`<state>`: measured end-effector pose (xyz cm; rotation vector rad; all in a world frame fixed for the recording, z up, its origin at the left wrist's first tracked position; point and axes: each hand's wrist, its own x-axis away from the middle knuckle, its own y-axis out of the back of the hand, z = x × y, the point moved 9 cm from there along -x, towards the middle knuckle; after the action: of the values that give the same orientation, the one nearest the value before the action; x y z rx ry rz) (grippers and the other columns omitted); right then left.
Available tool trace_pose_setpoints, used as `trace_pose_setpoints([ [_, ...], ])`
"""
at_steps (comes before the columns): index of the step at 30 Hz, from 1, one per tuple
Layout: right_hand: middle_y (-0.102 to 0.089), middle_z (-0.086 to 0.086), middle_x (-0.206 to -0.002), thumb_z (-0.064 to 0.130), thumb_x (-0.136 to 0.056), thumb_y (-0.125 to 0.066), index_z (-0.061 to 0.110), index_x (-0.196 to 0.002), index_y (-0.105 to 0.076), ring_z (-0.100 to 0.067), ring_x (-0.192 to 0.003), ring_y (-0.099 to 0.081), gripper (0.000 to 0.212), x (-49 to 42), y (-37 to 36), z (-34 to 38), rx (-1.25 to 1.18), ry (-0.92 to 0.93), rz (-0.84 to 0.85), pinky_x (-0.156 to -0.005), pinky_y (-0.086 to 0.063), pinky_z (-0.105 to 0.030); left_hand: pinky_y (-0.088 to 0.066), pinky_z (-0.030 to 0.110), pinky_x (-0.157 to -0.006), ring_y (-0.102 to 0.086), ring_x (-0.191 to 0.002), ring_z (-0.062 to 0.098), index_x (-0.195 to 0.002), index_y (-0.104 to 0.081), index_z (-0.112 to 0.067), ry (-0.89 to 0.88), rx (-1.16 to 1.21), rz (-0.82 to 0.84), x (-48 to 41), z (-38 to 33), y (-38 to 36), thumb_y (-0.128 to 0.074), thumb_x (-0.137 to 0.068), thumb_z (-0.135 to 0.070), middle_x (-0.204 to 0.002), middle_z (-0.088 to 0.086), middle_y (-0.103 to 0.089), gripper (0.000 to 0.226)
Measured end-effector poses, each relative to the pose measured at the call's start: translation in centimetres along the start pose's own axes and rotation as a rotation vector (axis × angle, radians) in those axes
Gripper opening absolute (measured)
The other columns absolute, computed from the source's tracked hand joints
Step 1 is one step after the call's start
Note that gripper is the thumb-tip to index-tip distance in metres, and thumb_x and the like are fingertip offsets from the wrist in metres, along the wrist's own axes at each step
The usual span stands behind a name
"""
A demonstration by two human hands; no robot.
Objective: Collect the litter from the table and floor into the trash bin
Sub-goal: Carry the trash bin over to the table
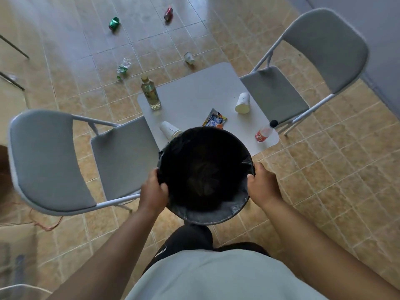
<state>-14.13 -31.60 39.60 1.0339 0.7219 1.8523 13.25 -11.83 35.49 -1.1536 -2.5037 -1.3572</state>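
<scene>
**Trash bin, held at the near table edge**

Trash bin (207, 217), black-lined: left hand (153, 189) and right hand (263, 185) grip opposite sides of the rim, fingers curled over it. The interior is too dark to tell its contents. The bin overlaps the near edge of the small white table (201, 94).

On the table:
- clear bottle (150, 94) at the far-left corner
- left paper cup (170, 129) and right paper cup (243, 103), both tipped over
- snack wrapper (214, 120), just beyond the bin
- orange soda bottle (264, 132) at the near-right corner

On the floor beyond:
- green can (114, 23)
- red can (168, 13)
- crushed plastic bottle (123, 68)
- floor cup (189, 58)

Flanking the table: left folding chair (121, 161) and right folding chair (272, 94).
</scene>
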Motion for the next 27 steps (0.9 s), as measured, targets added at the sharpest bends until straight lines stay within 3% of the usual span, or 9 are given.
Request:
trace_pose_setpoints([
  [3,-0.065,-0.020,-0.104,0.007,-0.093,-0.048,0.009,-0.115,-0.056,-0.038,-0.092,-0.059,0.023,-2.4,-0.7,1.6,0.022,0.027,0.062,-0.074,-0.049,-0.037,-0.052,0.033,-0.057,-0.059,-0.069,0.018,-0.117,-0.051,-0.014,0.060,0.027,-0.039,-0.6,0.5,0.4,-0.051,-0.091,-0.004,-0.082,0.002,-0.060,0.028],
  [6,-0.066,-0.017,-0.102,0.009,-0.095,-0.048,0.010,-0.113,-0.056,-0.031,-0.083,-0.056,0.020,-5.0,-1.6,3.1,0.057,0.084,0.129,-0.069,-0.043,-0.032,-0.056,0.041,-0.067,-0.060,-0.074,0.021,-0.115,-0.049,-0.014,0.138,0.076,-0.084,-0.7,1.2,0.3,-0.051,-0.091,-0.003,-0.084,0.005,-0.060,0.027],
  [11,-0.065,-0.014,-0.103,0.010,-0.097,-0.046,0.012,-0.115,-0.055,-0.025,-0.079,-0.054,0.020,-9.1,-2.9,5.1,0.117,0.230,0.269,-0.067,-0.041,-0.029,-0.049,0.038,-0.072,-0.058,-0.081,0.028,-0.111,-0.048,-0.017,0.318,0.167,-0.195,0.8,1.9,-0.8,-0.049,-0.090,-0.001,-0.089,0.008,-0.061,0.026],
  [16,-0.066,-0.012,-0.108,0.012,-0.100,-0.047,0.015,-0.127,-0.052,-0.022,-0.082,-0.054,0.028,-12.5,-3.5,7.3,0.164,0.420,0.418,-0.071,-0.045,-0.029,-0.040,0.033,-0.069,-0.052,-0.082,0.024,-0.117,-0.052,-0.014,0.479,0.227,-0.366,3.6,1.4,-2.5,-0.047,-0.087,-0.001,-0.093,0.004,-0.059,0.032],
  [20,-0.065,-0.015,-0.109,0.010,-0.098,-0.045,0.015,-0.122,-0.051,-0.029,-0.086,-0.059,0.025,-14.9,-3.4,8.5,0.240,0.558,0.517,-0.071,-0.043,-0.029,-0.040,0.034,-0.073,-0.052,-0.086,0.026,-0.117,-0.053,-0.015,0.644,0.311,-0.516,6.8,-0.1,-5.4,-0.047,-0.086,-0.002,-0.094,0.003,-0.058,0.034],
  [27,-0.065,-0.017,-0.110,0.009,-0.096,-0.044,0.013,-0.121,-0.056,-0.036,-0.094,-0.061,0.028,-18.8,-3.2,10.0,0.294,0.638,0.525,-0.074,-0.047,-0.034,-0.039,0.033,-0.073,-0.058,-0.094,0.034,-0.117,-0.051,-0.012,0.696,0.367,-0.553,6.8,-2.5,-8.5,-0.050,-0.089,-0.004,-0.103,0.012,-0.063,0.029],
])
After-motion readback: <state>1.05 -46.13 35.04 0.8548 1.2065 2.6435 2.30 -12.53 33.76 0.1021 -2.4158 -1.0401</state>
